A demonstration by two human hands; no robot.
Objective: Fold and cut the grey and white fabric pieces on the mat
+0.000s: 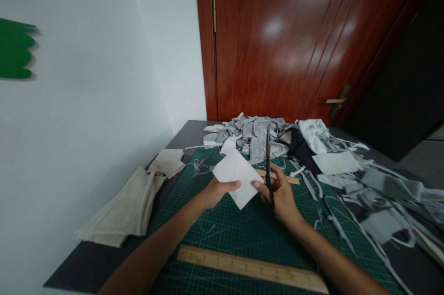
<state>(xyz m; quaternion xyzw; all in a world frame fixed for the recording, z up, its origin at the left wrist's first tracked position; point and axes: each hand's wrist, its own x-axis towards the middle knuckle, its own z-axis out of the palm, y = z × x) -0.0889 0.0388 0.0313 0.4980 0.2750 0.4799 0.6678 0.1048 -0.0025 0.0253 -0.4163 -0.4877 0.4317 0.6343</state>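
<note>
A white, roughly square piece of fabric (239,177) is held up over the green cutting mat (222,235). My left hand (215,192) grips its left corner, thumb on top and fingers underneath. At the right corner, the thumb of my right hand (280,193) presses on the cloth. That same hand is closed round black scissors (268,161), whose blades point upward and away from me, beside the fabric. Whether the blades are parted cannot be made out.
A wooden ruler (249,266) lies across the near mat; another wooden strip (280,176) lies behind my hands. Grey scraps (256,135) are heaped at the back, with more cloth strips (385,221) on the right. Folded cream fabric (121,207) sits left, near the white wall (104,77).
</note>
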